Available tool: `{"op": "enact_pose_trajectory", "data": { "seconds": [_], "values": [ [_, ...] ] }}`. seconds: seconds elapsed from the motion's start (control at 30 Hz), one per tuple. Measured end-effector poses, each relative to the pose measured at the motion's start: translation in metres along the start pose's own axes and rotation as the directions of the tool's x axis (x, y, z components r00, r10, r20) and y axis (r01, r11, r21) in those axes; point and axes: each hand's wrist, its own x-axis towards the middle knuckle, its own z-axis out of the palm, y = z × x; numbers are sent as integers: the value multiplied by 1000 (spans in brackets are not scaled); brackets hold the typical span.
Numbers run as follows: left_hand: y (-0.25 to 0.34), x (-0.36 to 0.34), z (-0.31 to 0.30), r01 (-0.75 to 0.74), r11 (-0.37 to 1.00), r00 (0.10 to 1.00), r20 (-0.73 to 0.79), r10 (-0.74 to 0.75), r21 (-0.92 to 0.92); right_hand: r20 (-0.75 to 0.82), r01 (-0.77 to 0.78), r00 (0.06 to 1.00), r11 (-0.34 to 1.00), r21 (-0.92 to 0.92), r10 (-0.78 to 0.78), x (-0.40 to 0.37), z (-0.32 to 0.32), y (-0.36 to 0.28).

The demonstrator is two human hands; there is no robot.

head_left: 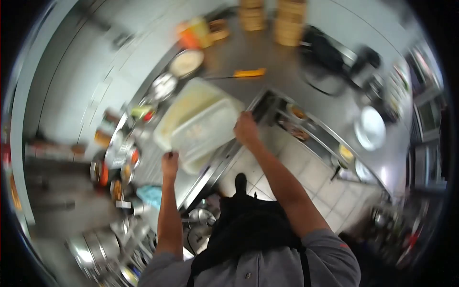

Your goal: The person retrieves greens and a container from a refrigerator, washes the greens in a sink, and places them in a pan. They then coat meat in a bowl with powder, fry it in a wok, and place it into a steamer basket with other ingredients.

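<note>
A translucent white plastic tub (205, 134) is held between my two hands over the steel counter. At its near left corner, my left hand (169, 163) is closed on the rim. My right hand (245, 128) grips the right end, its fingers wrapped over the edge. Beneath and behind the tub is a larger pale, yellowish plastic container or board (193, 93); blur hides which it is. What lies inside the tub, if anything, cannot be made out. Beyond them, a knife with a yellow handle (249, 73) rests on the counter.
Bowls of pale food (186, 63) and several jars line the wall at left. Bamboo steamers (290, 24) stand at the back. White bowls (369, 128) sit on the right counter, above a shelf with food (297, 112). Metal pots (95, 251) are lower left.
</note>
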Motion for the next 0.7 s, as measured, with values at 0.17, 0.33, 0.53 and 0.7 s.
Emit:
{"op": "enact_pose_trajectory", "data": {
  "seconds": [0.17,0.33,0.53,0.7],
  "values": [
    [122,-164,112,374,822,778,628,-25,-430,-409,83,912,967,239,23,-154,-188,168],
    [244,-337,280,531,764,411,900,147,-367,-556,-93,775,923,372,302,-371,-408,287],
    [445,-477,417,558,754,63,924,377,-346,-657,-159,518,817,555,547,-527,-614,385],
    [557,-553,478,581,702,42,877,479,-411,-560,215,544,541,813,625,-526,-730,482]
  ]
}}
